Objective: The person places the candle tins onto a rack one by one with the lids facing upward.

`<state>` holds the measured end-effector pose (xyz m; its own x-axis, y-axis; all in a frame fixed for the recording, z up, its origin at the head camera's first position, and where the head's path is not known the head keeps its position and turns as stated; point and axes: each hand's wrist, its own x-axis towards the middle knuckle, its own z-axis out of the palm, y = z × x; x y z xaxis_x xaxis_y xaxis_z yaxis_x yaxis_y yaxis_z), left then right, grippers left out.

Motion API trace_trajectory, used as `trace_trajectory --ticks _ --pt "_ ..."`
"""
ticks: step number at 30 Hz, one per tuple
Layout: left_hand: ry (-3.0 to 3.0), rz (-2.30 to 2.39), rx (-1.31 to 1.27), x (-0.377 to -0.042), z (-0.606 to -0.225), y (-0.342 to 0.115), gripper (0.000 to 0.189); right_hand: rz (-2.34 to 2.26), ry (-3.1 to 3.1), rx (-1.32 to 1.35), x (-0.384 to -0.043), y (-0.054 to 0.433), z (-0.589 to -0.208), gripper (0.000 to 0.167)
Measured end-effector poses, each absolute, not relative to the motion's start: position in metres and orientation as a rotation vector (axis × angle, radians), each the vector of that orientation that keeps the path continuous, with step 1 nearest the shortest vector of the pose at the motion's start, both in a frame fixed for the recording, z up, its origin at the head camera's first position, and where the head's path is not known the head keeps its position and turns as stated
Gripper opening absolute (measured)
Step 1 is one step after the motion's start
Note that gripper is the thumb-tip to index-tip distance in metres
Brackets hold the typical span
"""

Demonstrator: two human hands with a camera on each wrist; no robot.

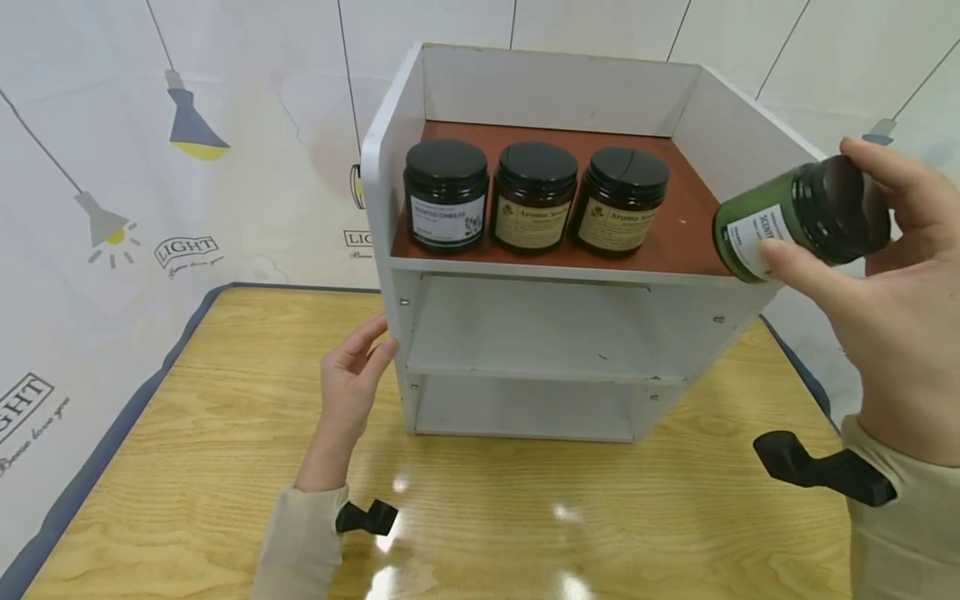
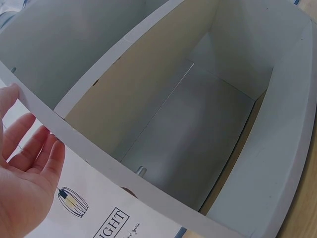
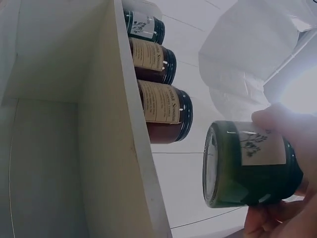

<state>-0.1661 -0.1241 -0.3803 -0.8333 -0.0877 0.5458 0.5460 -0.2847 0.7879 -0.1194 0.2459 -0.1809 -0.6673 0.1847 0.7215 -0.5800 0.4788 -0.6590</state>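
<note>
My right hand [image 1: 892,275] grips a green glass candle jar [image 1: 757,218] with a black lid, tilted so its base points left. The jar is in the air at the right front of the upper shelf. In the right wrist view its base and printed label show, apart from the shelf edge. My left hand [image 1: 352,375] touches the left side panel of the white shelf unit [image 1: 517,269], thumb by the front edge and fingers along the outside. On the reddish-brown top stand a dark green candle jar [image 1: 447,200] and two amber jars with tan labels [image 1: 534,200], [image 1: 621,204].
The unit stands on a wood-grain table [image 1: 210,467]. Below its top are two white compartments [image 1: 525,325]. Raised side walls and a back wall border the top. A printed curtain [image 1: 285,125] hangs behind.
</note>
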Motion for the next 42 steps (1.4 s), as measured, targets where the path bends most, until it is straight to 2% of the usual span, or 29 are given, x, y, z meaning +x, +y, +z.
trace_trajectory --ticks 6,12,25,42 --pt "-1.568 -2.158 -0.574 -0.166 -0.380 -0.125 0.033 1.081 -2.096 0.266 -0.126 0.244 -0.176 0.073" --pt "-1.574 -2.163 -0.572 -0.166 -0.381 -0.125 0.032 0.961 -2.148 0.413 -0.134 0.249 -0.170 0.070" --pt "-1.579 -2.171 -0.550 -0.166 -0.380 -0.124 0.029 0.512 -2.457 0.499 -0.152 0.254 -0.151 0.073" --pt "-1.586 -2.173 -0.558 -0.165 -0.379 -0.125 0.030 0.668 -2.665 0.423 -0.158 0.246 -0.151 0.066"
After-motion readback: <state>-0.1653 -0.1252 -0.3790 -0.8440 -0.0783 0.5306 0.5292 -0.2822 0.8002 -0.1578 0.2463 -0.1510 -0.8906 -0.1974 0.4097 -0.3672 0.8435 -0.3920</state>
